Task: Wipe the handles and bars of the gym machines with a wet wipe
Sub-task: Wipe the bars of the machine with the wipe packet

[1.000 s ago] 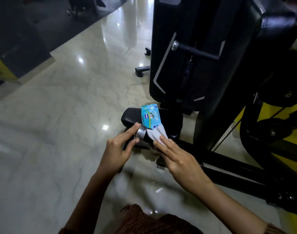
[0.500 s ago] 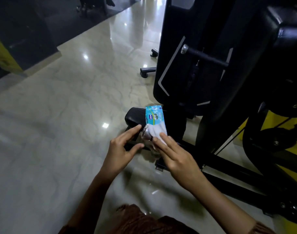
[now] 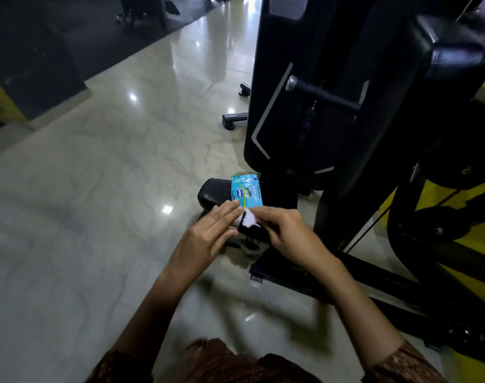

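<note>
Head view, looking down at the floor [image 3: 97, 217] beside a black machine [image 3: 304, 64].

- Left hand [image 3: 208, 236]: fingers straight and together, flat, pointing far-right. The fingertips touch the lower left corner of the pack [image 3: 246, 193]. Nothing is gripped.
- Right hand [image 3: 288, 233]: fingers curled, pinching the white wipe [image 3: 248, 220] at the fingertips.
- Wipe: a small crumpled white wad between the two hands, directly below the pack's near edge and touching it. It lies against the end of a short dark bar [image 3: 253, 234], which runs under the right hand's fingers. Can't tell how much of the bar it covers.
- Pack: blue, label facing the camera, standing on edge in front of a black pad [image 3: 211, 193]. Can't tell what holds it up, or whether the wipe is free of it.
- Handle [image 3: 324, 95]: black, horizontal, with a chrome cap on its left end. It is on the machine's shroud, well above and to the right of the hands, and neither hand touches it.
- Yellow frame [image 3: 456, 200] at far right, behind black arms. A black base rail [image 3: 373, 286] runs along the floor under the right forearm.
- Brown patterned sleeves [image 3: 409, 363] at the near edge.
</note>
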The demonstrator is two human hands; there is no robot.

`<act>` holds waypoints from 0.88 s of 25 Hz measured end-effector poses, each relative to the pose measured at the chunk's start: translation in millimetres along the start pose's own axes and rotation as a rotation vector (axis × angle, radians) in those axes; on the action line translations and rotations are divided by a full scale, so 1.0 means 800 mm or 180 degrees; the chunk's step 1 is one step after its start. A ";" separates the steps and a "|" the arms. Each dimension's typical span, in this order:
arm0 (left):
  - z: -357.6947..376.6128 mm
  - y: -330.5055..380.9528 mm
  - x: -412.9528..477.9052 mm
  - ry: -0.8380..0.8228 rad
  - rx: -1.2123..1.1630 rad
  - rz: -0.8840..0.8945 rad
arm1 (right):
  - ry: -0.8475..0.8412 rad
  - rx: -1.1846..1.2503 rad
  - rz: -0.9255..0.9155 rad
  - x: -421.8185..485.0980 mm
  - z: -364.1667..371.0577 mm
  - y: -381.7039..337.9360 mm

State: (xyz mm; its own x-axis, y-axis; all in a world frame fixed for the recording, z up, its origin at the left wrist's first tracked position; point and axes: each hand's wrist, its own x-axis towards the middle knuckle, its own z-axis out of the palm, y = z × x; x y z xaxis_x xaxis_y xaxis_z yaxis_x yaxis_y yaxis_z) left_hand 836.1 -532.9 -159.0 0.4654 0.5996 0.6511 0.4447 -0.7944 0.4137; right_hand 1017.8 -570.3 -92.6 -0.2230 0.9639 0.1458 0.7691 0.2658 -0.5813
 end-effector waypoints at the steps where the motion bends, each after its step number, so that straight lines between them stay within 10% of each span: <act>1: 0.000 0.000 0.000 0.0016 0.0008 0.0004 | -0.0004 -0.0004 0.0048 -0.009 -0.014 0.005; 5: 0.002 0.001 -0.002 0.0059 0.0001 -0.0043 | -0.0386 -0.0462 0.0412 -0.037 -0.068 0.019; 22: -0.002 0.000 0.001 -0.0019 -0.0032 -0.0110 | 0.1036 -0.1258 -0.1132 -0.048 0.013 0.007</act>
State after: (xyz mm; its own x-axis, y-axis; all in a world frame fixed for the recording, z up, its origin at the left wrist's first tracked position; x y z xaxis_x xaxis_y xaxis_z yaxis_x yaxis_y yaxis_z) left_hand 835.4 -533.0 -157.6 0.4545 0.6271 0.6326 0.4528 -0.7742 0.4422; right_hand 1024.4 -606.1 -109.8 -0.3601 0.7545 0.5487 0.8587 0.4980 -0.1212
